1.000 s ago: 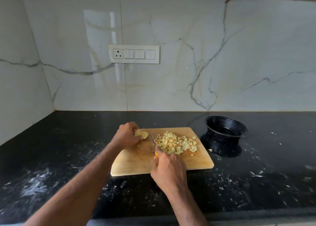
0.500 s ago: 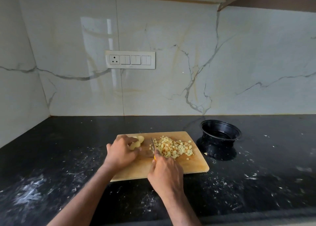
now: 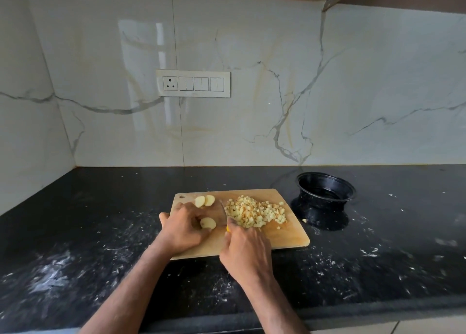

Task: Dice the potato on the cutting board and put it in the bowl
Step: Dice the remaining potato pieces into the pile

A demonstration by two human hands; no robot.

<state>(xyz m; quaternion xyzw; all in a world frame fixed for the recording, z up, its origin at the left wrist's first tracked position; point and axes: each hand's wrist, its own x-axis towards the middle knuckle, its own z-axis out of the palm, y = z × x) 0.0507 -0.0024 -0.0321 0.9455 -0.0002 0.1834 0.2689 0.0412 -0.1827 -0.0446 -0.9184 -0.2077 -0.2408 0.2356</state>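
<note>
- Potato work is well along, we judge: a heap of diced potato lies on the right half of the wooden cutting board, and a few round slices are not yet cut.
- Two potato slices lie touching each other near the board's far left corner; a third slice sits under our left hand.
- Our left hand's grip is curled around that third slice, holding it down on the board.
- Our right hand has its grip wrapped around a yellow knife handle, only a sliver of which shows; the knife blade points away from us, between the held slice and the diced heap.
- We read the step in hand as dicing the remaining slices, with the transfer not yet begun.
- The black bowl stands on the black worktop just beyond the board's right far corner, apart from it, and looks to hold no potato.
- One stray cube lies on the worktop between board and bowl.
- The next move calls for bringing the blade down across the held slice with our fingertips tucked back, since they sit close to the edge.
- Afterwards the two far slices need the same treatment, then everything must be carried to the bowl, the stray cube included.
</note>
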